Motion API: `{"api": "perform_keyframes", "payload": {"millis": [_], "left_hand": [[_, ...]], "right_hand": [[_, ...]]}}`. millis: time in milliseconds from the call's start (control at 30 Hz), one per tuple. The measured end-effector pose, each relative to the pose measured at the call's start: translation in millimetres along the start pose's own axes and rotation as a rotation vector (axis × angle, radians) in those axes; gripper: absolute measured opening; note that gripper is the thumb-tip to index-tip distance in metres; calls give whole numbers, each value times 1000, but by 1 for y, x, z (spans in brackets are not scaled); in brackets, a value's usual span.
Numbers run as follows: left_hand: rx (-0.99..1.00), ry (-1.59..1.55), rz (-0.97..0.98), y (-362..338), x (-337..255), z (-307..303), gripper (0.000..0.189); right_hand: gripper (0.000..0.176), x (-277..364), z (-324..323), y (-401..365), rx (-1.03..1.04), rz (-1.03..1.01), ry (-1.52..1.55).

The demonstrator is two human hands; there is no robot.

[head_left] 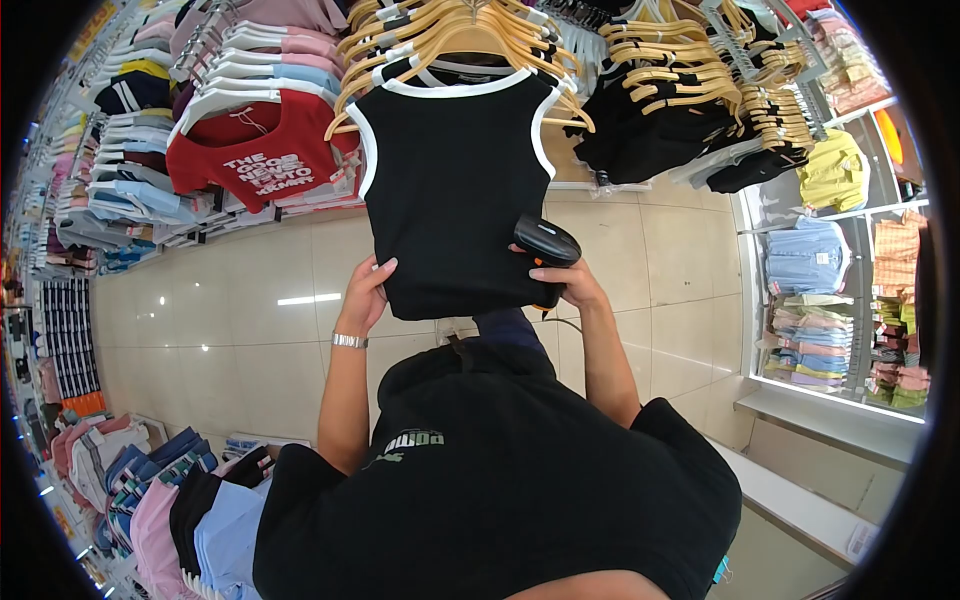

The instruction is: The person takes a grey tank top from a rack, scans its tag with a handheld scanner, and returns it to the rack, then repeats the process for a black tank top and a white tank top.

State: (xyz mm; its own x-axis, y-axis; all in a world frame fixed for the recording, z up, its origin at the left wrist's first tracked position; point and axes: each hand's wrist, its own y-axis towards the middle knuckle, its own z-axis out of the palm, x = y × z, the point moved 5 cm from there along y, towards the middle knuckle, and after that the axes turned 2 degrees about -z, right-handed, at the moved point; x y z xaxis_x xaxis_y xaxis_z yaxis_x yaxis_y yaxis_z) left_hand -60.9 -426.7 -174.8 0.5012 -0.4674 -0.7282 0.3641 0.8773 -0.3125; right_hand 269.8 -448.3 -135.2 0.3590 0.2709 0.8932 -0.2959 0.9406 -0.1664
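A black sleeveless top [455, 190] with white trim hangs on a wooden hanger [470, 40] at the front of a crowded rail. My left hand [366, 293] grips its lower left hem; a silver watch sits on that wrist. My right hand [566, 283] holds a black handheld barcode scanner [546, 242] against the top's lower right edge. My own black T-shirt fills the bottom of the view.
Racks of shirts surround me: a red printed tee [262, 150] at upper left, dark garments on wooden hangers [690, 90] at upper right, folded shirts on shelves [820, 310] at right, pastel clothes [160, 500] at lower left. Glossy beige floor tiles [230, 330] lie below.
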Motion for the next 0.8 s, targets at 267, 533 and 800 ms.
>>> {"api": "perform_keyframes", "payload": {"millis": [267, 533, 800], "left_hand": [[-132, 32, 55, -1, 0, -8, 33], [-309, 105, 141, 0, -15, -20, 29], [-358, 147, 157, 3, -40, -45, 27]], "right_hand": [[62, 8, -7, -5, -70, -29, -3], [48, 12, -30, -8, -200, -66, 31], [53, 34, -42, -12, -296, -102, 5]]}}
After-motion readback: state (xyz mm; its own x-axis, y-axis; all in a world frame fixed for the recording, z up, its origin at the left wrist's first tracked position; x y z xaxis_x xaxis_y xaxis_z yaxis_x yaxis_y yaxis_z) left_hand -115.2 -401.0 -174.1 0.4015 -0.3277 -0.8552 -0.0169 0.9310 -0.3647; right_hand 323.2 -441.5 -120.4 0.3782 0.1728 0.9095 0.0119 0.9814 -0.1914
